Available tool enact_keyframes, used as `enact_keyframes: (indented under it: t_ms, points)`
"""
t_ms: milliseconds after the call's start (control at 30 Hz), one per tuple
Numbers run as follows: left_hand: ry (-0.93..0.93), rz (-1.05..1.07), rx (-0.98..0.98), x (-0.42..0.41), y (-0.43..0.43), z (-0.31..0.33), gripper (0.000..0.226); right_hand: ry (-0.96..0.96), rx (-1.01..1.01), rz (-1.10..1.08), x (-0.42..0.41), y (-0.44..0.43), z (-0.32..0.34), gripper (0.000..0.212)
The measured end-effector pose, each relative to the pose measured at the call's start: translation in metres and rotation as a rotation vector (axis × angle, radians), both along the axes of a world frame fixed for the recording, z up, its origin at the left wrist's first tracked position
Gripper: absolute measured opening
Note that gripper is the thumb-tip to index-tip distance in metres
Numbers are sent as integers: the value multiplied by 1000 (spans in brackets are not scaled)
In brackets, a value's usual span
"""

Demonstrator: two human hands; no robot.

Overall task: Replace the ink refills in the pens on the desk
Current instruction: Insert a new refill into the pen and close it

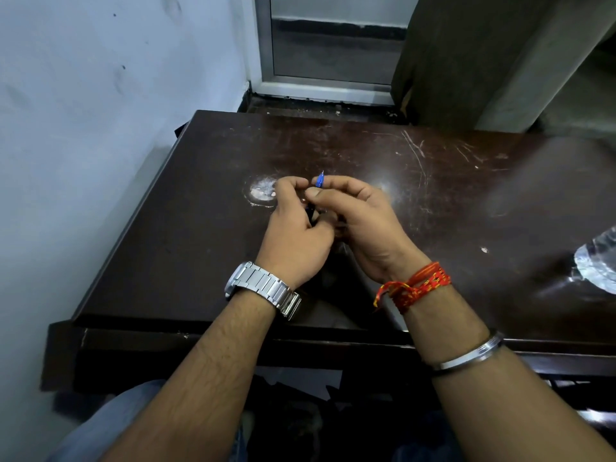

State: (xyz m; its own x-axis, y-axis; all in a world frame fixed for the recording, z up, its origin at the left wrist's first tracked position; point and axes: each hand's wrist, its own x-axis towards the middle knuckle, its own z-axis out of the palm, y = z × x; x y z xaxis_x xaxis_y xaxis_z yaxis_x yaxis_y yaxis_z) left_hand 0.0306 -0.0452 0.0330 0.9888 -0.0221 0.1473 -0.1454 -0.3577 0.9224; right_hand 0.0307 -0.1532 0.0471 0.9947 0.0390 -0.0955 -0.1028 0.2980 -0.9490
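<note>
Both hands meet above the middle of the dark brown desk [200,261]. My right hand [360,225] pinches a blue pen tip piece [320,180] between thumb and forefinger, its point sticking up and away from me. My left hand [293,235], with a steel watch on the wrist, is closed around a dark pen barrel [310,213], of which only a short stretch shows between the fingers. The two hands touch each other. Whether the tip piece and barrel are joined is hidden by the fingers.
A clear plastic bottle [596,261] lies at the desk's right edge. A white worn patch [263,191] marks the desk just left of my hands. A pale wall runs along the left; a metal-framed door and a curtain stand behind the desk.
</note>
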Motion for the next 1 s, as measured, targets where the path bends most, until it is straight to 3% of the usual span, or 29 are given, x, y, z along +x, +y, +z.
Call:
enact_keyframes:
  t_ms: [433,500,567,833,900,967,1000]
  points:
    - [-1,7,5,0,-1,-1,37,6,-19,-93,2,2,-3,18]
    - [-5,4,-2,0,-1,0,35,26,2,-37,1,2,-3,8]
    - [-16,17,0,0,0,1,32,9,23,-1,1,3,-4,12]
    - [-41,69,61,-1,-5,-1,32,8,33,-138,4,8,-10,9]
    - [-31,132,55,0,-2,1,29,11,-126,-235,7,4,-11,23]
    - [20,194,14,3,3,2,27,-47,-517,-367,13,-6,-17,32]
    - [51,211,-2,4,5,3,26,-97,-733,-403,14,-10,-20,27]
